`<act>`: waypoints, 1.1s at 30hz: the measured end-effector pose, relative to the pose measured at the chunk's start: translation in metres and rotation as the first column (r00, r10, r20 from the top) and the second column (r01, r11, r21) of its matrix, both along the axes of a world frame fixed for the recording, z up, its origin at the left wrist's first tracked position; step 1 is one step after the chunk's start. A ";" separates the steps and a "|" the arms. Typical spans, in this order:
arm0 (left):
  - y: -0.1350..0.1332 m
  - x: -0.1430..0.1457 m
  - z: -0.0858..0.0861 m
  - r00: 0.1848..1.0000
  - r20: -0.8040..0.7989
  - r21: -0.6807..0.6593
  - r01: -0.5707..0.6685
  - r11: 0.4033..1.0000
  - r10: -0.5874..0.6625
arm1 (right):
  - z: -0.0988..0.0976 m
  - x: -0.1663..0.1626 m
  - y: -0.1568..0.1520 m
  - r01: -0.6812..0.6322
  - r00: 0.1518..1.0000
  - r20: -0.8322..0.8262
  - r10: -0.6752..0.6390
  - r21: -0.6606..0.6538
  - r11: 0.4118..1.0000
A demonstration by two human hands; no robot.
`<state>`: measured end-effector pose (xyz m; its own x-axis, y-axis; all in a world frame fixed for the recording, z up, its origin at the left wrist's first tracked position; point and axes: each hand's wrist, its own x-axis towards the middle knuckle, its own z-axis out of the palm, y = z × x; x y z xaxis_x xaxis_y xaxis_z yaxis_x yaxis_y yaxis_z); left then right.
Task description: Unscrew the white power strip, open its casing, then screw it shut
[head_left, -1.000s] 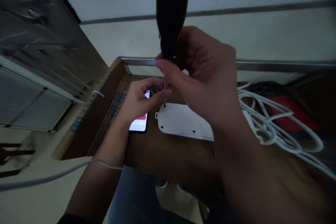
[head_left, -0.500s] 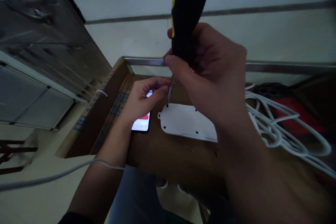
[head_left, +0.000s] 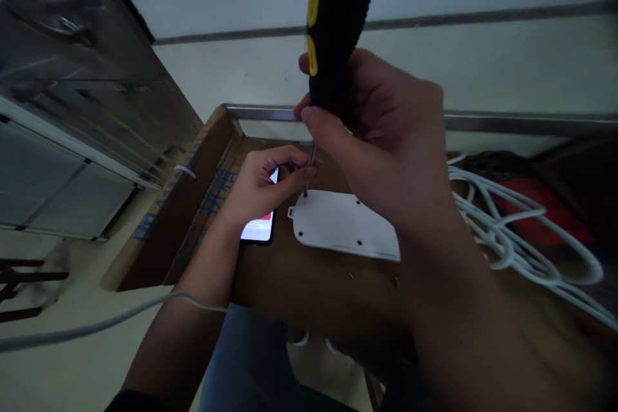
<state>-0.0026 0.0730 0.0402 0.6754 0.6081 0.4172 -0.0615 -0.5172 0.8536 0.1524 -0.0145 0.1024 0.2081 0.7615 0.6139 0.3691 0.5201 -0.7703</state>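
A screwdriver [head_left: 340,19] with a black and yellow handle stands nearly upright in front of me. My right hand [head_left: 391,129] is closed round the lower part of its handle. Thumb and fingers of my left hand [head_left: 263,183] pinch its thin metal shaft lower down. The tip is at a dark screw hole in the far left corner of a white oblong casing [head_left: 333,222], which lies flat with several such holes and a small loop on its left end. My right wrist hides the casing's right end. A small screw [head_left: 351,275] lies in front of it.
Under my left hand a lit phone [head_left: 258,232] lies on the brown cardboard surface [head_left: 309,283]. Coiled white cable [head_left: 512,232] is at the right, near a red and black item [head_left: 541,206]. A metal rail [head_left: 270,112] runs along the back by the wall.
The screwdriver has turned, so more yellow shows on its handle, and it sits slightly further left with my right hand. My left fingers remain at the shaft.
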 end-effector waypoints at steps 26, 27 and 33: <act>-0.001 0.010 -0.003 0.982 0.085 -0.026 -0.166 0.986 0.167 | 0.000 0.001 0.001 0.110 0.985 0.132 -0.111 0.015 0.994; -0.001 0.010 -0.003 0.981 0.088 -0.028 -0.172 0.985 0.173 | 0.000 0.001 0.001 0.127 0.981 0.143 -0.131 0.040 0.991; -0.001 0.005 0.000 1.000 0.007 -0.050 -0.015 0.999 0.015 | 0.000 0.002 0.002 0.089 0.992 0.082 -0.093 0.055 0.995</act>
<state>0.0020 0.0721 0.0404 0.6631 0.6383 0.3910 -0.0603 -0.4751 0.8779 0.1540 -0.0127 0.1023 0.2212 0.7091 0.6695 0.4792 0.5189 -0.7079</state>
